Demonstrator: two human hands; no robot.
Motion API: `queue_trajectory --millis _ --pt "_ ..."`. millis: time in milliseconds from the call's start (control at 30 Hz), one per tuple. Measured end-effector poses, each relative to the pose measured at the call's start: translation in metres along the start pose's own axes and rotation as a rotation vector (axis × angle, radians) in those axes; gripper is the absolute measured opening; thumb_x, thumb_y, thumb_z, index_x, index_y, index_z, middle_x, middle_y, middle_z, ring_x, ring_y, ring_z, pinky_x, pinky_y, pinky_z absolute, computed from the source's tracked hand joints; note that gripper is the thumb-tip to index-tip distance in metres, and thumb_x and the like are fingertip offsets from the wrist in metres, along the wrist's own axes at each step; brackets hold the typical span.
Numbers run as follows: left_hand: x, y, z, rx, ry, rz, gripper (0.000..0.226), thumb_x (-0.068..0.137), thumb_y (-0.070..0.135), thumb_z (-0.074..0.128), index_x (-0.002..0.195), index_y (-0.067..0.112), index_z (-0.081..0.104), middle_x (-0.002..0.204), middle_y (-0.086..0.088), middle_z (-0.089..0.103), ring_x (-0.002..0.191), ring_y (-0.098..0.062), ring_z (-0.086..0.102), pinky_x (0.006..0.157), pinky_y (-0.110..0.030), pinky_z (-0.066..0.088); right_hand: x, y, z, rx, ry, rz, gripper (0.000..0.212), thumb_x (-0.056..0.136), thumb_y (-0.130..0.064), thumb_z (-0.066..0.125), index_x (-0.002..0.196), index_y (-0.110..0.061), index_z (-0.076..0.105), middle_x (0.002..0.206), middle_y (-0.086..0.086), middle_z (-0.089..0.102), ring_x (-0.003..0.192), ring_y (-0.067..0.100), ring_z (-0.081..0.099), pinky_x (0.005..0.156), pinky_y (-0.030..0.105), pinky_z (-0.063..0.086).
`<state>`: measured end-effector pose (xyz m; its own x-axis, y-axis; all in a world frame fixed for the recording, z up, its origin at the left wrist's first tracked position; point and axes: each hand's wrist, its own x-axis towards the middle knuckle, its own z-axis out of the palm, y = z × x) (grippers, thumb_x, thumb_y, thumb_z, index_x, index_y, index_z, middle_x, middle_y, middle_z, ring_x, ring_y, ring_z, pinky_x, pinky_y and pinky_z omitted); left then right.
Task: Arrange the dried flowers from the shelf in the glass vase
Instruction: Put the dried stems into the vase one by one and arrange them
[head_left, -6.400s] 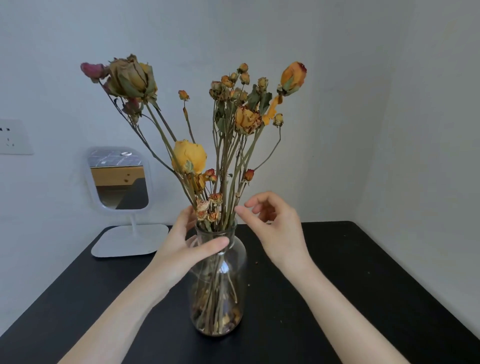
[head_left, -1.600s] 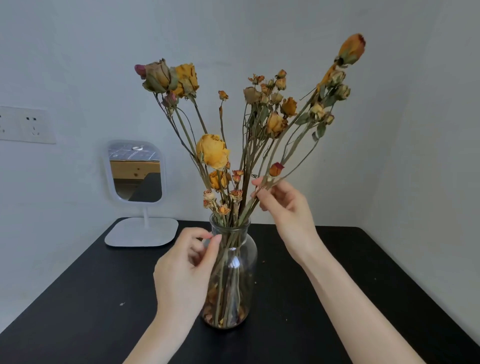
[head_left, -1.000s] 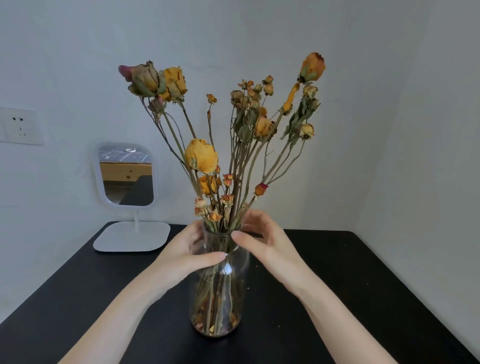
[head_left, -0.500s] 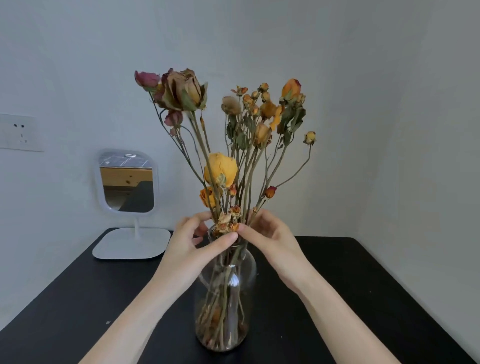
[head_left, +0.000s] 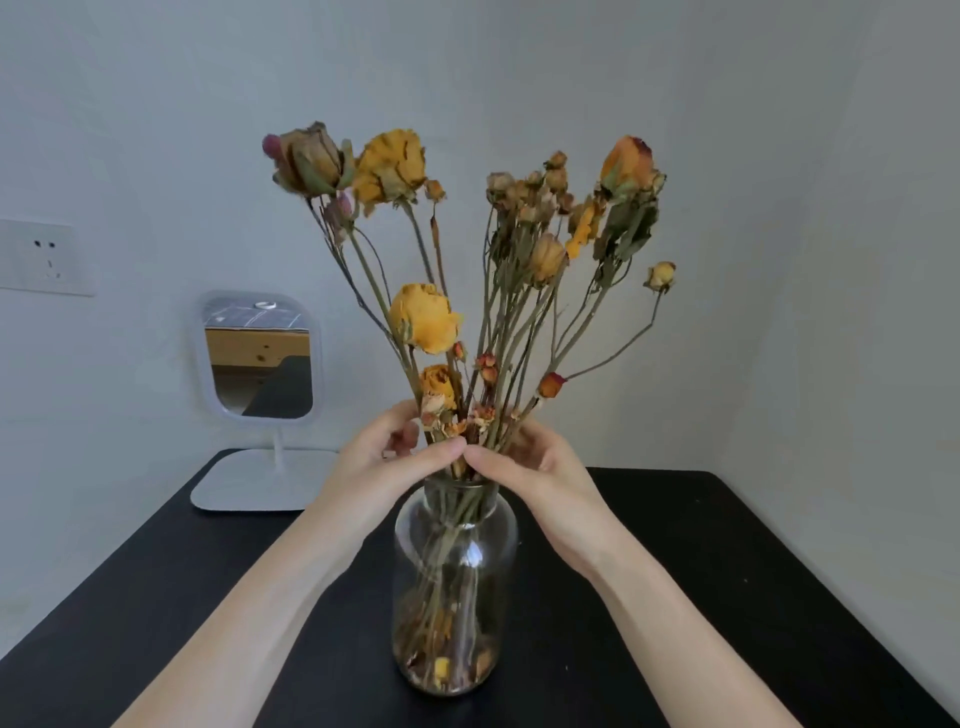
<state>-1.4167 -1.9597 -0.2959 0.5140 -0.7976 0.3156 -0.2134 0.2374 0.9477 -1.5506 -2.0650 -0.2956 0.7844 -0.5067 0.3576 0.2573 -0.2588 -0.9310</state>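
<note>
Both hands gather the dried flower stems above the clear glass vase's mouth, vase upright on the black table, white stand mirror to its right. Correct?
No. The white stand mirror is behind and left of the clear glass vase, as the head view shows. The left hand and right hand do gather the dried flower stems above its mouth, on the black table.

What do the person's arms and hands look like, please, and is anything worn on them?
Both forearms are bare up to the picture's lower edge: no sleeves show. The left hand and right hand wear no gloves, and no watch, bracelet or ring is visible on the wrists or fingers.
</note>
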Motion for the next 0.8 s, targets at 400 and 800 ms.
queue_trajectory --millis 400,800 --pt "-0.023 -0.043 -0.006 0.028 -0.237 -0.082 0.089 0.049 0.048 0.083 0.129 0.041 0.043 0.123 0.023 0.059 0.114 0.004 0.054 0.088 -0.016 0.045 -0.013 0.019 -0.010 -0.129 -0.110 0.097 0.058 0.072 -0.032 0.074 0.125 -0.033 0.049 0.120 -0.018 0.063 0.113 -0.001 0.057 0.091 0.015 0.045" --pt "-0.049 -0.108 0.003 -0.016 -0.264 -0.128 0.103 0.046 0.036 0.090 0.126 0.049 0.026 0.135 0.019 0.043 0.118 0.010 0.046 0.084 -0.009 0.046 -0.011 0.035 0.004 -0.212 -0.098 0.163 0.048 0.075 -0.033 0.073 0.116 -0.044 0.051 0.115 -0.024 0.062 0.108 -0.009 0.055 0.078 0.004 0.045"
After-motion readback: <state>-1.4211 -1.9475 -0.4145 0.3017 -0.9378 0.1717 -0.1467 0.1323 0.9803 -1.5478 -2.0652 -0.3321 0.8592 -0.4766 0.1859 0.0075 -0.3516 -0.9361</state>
